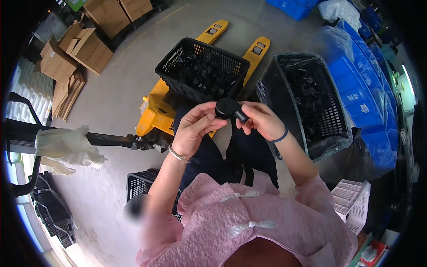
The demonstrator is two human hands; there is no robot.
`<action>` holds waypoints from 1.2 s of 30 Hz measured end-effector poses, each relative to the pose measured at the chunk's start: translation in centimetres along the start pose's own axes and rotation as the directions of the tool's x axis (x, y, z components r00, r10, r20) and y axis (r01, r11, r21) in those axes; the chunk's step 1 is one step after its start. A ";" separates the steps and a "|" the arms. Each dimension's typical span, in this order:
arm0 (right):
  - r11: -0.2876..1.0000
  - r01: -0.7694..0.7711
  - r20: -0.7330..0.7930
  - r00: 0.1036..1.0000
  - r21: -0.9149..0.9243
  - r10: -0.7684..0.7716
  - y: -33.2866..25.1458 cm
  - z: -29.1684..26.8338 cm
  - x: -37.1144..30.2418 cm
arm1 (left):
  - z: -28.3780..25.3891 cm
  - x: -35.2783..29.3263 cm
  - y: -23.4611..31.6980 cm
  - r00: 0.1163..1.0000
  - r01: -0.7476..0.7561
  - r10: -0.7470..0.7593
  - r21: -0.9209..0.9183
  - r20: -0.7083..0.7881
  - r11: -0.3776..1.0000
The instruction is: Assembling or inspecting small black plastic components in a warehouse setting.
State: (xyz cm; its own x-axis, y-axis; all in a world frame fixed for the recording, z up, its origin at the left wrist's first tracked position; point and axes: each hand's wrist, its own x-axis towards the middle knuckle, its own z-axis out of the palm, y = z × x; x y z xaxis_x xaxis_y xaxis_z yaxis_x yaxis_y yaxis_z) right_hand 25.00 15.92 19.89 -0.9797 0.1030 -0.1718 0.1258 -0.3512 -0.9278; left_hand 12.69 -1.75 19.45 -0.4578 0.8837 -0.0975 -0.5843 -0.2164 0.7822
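Note:
Between my two hands is a black round plastic part (pixel 227 108) with a short tubular stub pointing to the lower right. My left hand (pixel 195 127) grips its round body between thumb and fingers. The fingers of my right hand (pixel 263 121) are closed on the stub. Just beyond the part stands a black slatted crate (pixel 189 92) with many similar small black parts in it. On the right, a second black crate (pixel 332 103), lined with clear plastic film, also holds black parts.
The far crate rests on a yellow pallet jack (pixel 156 109); its dark handle bar (pixel 109 139) reaches left, with pale gloves (pixel 66 147) draped over it. Cardboard boxes (pixel 91 51) stand far left. Blue bins (pixel 356 95) line the right, a white basket (pixel 358 209) nearer.

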 end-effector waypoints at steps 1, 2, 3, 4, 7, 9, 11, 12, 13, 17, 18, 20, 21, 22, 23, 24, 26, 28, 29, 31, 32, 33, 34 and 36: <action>1.000 -0.009 0.000 1.000 0.001 0.009 0.6 -0.3 0.2 | 0.0 0.0 -0.1 1.000 0.003 -0.003 -0.006 -0.006 1.000; 0.973 -0.091 0.023 0.996 0.214 0.088 1.6 -0.8 0.4 | 0.0 0.1 -0.3 0.999 -0.042 0.042 0.023 0.000 0.999; 0.894 -0.175 0.062 0.984 0.412 0.164 2.1 -0.9 0.5 | 0.1 0.1 -0.4 0.996 -0.088 0.088 0.049 0.004 0.995; 0.832 -0.226 0.078 0.973 0.507 0.217 2.7 -0.9 0.5 | 0.7 0.2 -0.2 0.996 -0.089 0.090 0.051 -0.019 0.995; 0.767 -0.200 0.140 0.980 0.610 0.144 3.4 -0.2 0.5 | 0.9 0.7 -0.8 0.992 -0.119 0.122 0.139 -0.013 0.983; 0.739 -0.215 0.168 0.976 0.638 0.139 3.9 -0.5 0.6 | 1.4 0.8 -1.1 0.993 -0.112 0.115 0.114 -0.019 0.987; 0.711 -0.224 0.191 0.973 0.666 0.128 4.1 -0.7 0.7 | 1.6 0.8 -1.5 0.993 -0.116 0.114 0.151 0.025 0.982; 0.676 -0.240 0.218 0.969 0.696 0.120 4.0 -0.7 0.8 | 1.8 0.9 -1.4 0.992 -0.123 0.122 0.157 0.017 0.980; 0.640 -0.255 0.243 0.964 0.725 0.109 3.9 -0.7 0.8 | 1.7 0.9 -1.5 0.993 -0.121 0.121 0.152 0.014 0.981; 0.790 -0.155 0.128 0.987 0.593 0.098 3.1 -0.2 0.7 | 1.2 0.9 -1.7 0.989 -0.150 0.149 0.180 0.020 0.972; 0.849 -0.108 0.052 0.994 0.518 0.095 2.6 0.2 0.7 | 1.0 0.7 -1.8 0.986 -0.168 0.167 0.200 0.025 0.965; 0.897 -0.071 -0.023 0.996 0.437 0.090 2.2 0.5 0.7 | 0.9 0.4 -1.9 0.983 -0.181 0.180 0.190 0.020 0.965; 0.927 -0.052 -0.033 0.997 0.371 0.070 2.0 0.5 0.7 | 0.8 0.4 -1.9 0.980 -0.198 0.198 0.182 0.021 0.963; 0.953 -0.034 -0.042 0.998 0.302 0.049 1.9 0.4 0.7 | 0.7 0.3 -2.0 0.980 -0.196 0.196 0.180 0.018 0.964; 0.952 -0.037 -0.043 0.998 0.304 0.053 2.0 0.3 0.7 | 0.6 0.2 -2.1 0.980 -0.197 0.198 0.173 0.013 0.965; 0.964 -0.034 -0.031 0.999 0.265 0.044 2.0 0.1 0.8 | 0.5 0.2 -2.1 0.980 -0.199 0.201 0.167 0.010 0.966; 0.973 -0.032 -0.022 0.999 0.227 0.038 1.9 -0.1 0.9 | 0.2 0.3 -2.1 0.989 -0.141 0.146 0.126 -0.027 0.982; 1.000 0.022 -0.109 0.994 0.000 -0.022 1.5 0.0 1.1 | -0.2 0.4 -2.0 0.995 -0.081 0.087 0.088 -0.057 0.993; 1.000 0.022 -0.115 0.993 0.004 -0.022 1.4 0.1 1.1 | -0.4 0.5 -2.1 0.995 -0.069 0.076 0.095 -0.070 0.993; 0.898 0.179 -0.094 0.967 -0.403 -0.235 1.0 0.3 1.0 | -0.7 0.7 -2.6 0.995 -0.051 0.059 0.104 -0.078 0.993; 0.901 0.166 -0.104 0.969 -0.401 -0.225 0.7 0.5 0.9 | -0.9 0.8 -3.1 0.996 -0.060 0.065 0.088 -0.065 0.994; 0.902 0.164 -0.113 0.968 -0.399 -0.226 0.5 0.6 0.9 | -1.0 1.0 -3.5 0.996 -0.069 0.073 0.073 -0.051 0.995; 0.815 0.237 -0.059 0.948 -0.528 -0.314 0.4 0.7 1.0 | -1.3 1.1 -3.8 0.997 -0.049 0.052 0.057 -0.049 0.997; 0.673 0.325 0.031 0.911 -0.665 -0.410 -0.1 0.9 0.9 | -1.8 1.6 -4.5 0.997 -0.056 0.060 0.091 -0.038 0.994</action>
State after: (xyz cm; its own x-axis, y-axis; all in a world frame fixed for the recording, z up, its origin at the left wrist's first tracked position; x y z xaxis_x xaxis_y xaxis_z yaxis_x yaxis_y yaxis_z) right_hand 23.94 15.23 20.10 -0.9494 0.2091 0.2342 -0.1305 0.4156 -0.9001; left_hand 13.41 -0.12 14.68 -0.5172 0.8527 -0.0741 -0.4943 -0.2269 0.8391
